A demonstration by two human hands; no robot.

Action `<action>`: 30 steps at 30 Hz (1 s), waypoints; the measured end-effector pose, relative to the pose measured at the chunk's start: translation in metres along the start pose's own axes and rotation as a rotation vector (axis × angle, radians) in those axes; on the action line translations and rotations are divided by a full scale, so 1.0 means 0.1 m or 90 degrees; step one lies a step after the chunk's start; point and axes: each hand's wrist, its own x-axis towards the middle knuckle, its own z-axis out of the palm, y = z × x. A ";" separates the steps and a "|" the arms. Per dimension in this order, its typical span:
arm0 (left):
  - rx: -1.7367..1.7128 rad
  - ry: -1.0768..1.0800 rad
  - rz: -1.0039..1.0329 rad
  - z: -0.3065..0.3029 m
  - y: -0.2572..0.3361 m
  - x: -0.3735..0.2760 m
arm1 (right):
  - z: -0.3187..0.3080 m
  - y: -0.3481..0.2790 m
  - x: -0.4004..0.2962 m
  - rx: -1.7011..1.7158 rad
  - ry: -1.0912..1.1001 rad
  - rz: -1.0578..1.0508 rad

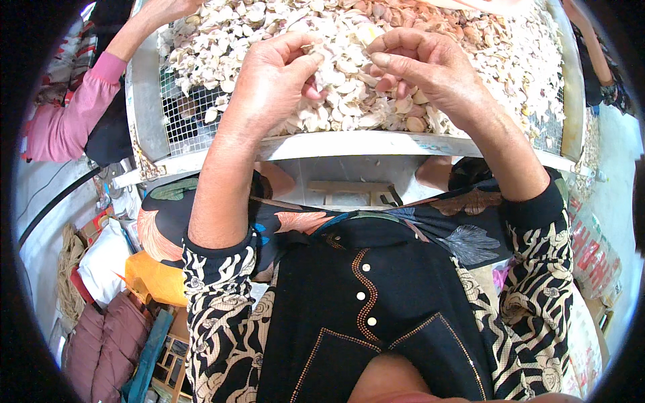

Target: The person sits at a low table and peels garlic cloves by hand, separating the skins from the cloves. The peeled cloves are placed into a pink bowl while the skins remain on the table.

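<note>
My left hand [284,68] hangs just over a heap of garlic cloves and papery skins [347,103]. Its thumb and forefinger come close together against white skins, and whether a piece is pinched there cannot be told. To the right, my right hand [423,68] curls over the same heap with a gap between thumb and fingers, and I see nothing held in it. A pale yellow clove [369,33] shows beside its forefinger. The heap lies on a wire mesh [194,128] set in a white frame [347,145].
A co-worker's arm in a pink sleeve [75,111] reaches in from the left. Another person's arm [594,50] is at the upper right. Reddish skins [418,20] lie at the far side. A purple padded garment [103,342] and a printed clear bag [594,252] flank me.
</note>
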 end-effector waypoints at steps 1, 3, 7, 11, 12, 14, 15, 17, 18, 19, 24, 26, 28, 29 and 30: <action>-0.084 -0.014 -0.021 0.01 0.01 -0.01 | 0.03 -0.01 0.00 -0.023 0.010 0.002; -0.161 -0.019 -0.025 0.08 0.01 -0.02 | 0.05 -0.02 0.00 -0.043 0.011 0.002; -0.209 -0.058 -0.021 0.15 0.00 -0.01 | 0.17 -0.03 -0.01 -0.014 -0.003 -0.033; -0.200 -0.071 -0.030 0.19 0.04 -0.03 | 0.22 0.01 -0.02 0.015 0.012 -0.040; -0.197 -0.065 -0.027 0.20 0.04 -0.04 | 0.21 -0.01 -0.03 0.025 0.001 -0.031; -0.193 -0.054 -0.022 0.21 0.02 -0.04 | 0.21 0.01 -0.03 0.049 -0.006 -0.023; -0.182 -0.047 -0.012 0.20 0.01 -0.04 | 0.22 0.03 -0.02 0.066 -0.004 -0.024; -0.160 -0.033 0.008 0.18 0.00 -0.05 | 0.22 0.02 -0.01 0.090 -0.010 -0.015; -0.153 -0.028 0.011 0.18 0.00 -0.05 | 0.21 -0.02 -0.01 0.096 -0.018 -0.003; -0.146 -0.022 0.013 0.19 0.00 -0.05 | 0.21 -0.04 -0.01 0.103 -0.026 0.008; -0.125 -0.029 0.071 0.26 0.03 -0.08 | 0.19 -0.01 -0.03 0.160 -0.019 0.019; -0.089 -0.067 0.100 0.27 0.03 -0.08 | 0.16 -0.02 -0.03 0.179 -0.033 0.045; -0.095 -0.051 0.102 0.28 0.03 -0.08 | 0.13 -0.04 -0.04 0.205 -0.051 0.084; -0.097 -0.043 0.103 0.28 0.03 -0.09 | 0.14 -0.05 -0.04 0.193 -0.050 0.071; -0.100 -0.038 0.099 0.28 0.04 -0.09 | 0.17 -0.07 -0.04 0.181 -0.050 0.056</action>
